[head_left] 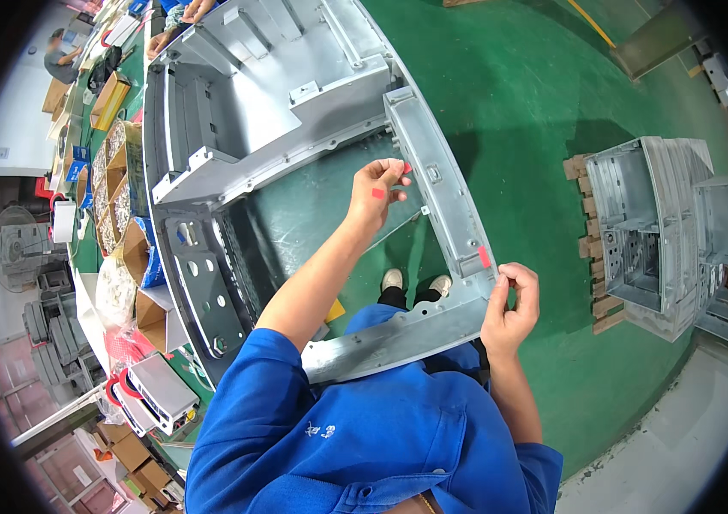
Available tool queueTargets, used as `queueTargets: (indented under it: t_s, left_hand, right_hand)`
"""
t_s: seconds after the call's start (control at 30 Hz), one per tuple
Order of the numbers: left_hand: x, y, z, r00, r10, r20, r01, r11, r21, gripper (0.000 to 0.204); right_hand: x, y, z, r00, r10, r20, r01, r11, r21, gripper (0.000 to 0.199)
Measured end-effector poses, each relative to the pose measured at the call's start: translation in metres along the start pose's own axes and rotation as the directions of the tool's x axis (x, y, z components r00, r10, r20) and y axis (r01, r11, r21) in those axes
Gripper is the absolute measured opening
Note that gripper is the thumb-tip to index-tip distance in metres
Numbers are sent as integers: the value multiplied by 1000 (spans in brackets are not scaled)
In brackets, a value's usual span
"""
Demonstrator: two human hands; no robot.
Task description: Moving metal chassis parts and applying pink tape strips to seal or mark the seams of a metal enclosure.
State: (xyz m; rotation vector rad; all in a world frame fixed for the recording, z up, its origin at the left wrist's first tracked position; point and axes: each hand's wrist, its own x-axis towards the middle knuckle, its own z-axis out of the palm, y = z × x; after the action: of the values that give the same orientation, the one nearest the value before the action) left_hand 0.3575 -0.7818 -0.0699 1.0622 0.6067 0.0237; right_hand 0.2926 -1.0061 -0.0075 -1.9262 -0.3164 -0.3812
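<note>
A large grey metal cabinet frame [445, 214] lies before me, with an open bay in its near part. My left hand [370, 199] is over that bay by the right-hand rail, thumb and forefinger pinching a small red tape piece [407, 168]. Another red tape piece [378, 194] sits on the back of this hand. On the rail near the right corner is a red strip [484, 257]. My right hand [511, 310] is at that corner, its thumb and forefinger drawn together by the outer edge; what is between them, if anything, is hidden.
Left of the frame runs a bench with cardboard bins [137, 248] of small parts and a white device with red rings [154, 390]. Other metal cabinets [651, 231] stand on a wooden pallet at right. Another person's hand [161, 43] touches the frame's far left end.
</note>
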Motion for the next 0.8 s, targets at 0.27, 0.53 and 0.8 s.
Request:
queueTargets:
  t_s: [0.27,0.53,0.8]
  left_hand:
    - [3,10,-4,994,-102,43,102,995,5,10]
    - [2,9,-5,993,-105,44,106,994,-14,10]
    - [2,8,-5,998,-63,30,63,998,-5,6]
  right_hand:
    - [0,-1,0,1000,8,4,-8,1000,13,15]
    - [0,-1,0,1000,-1,6,1,1000,2,15]
    - [0,-1,0,1000,7,7,-7,1000,5,16]
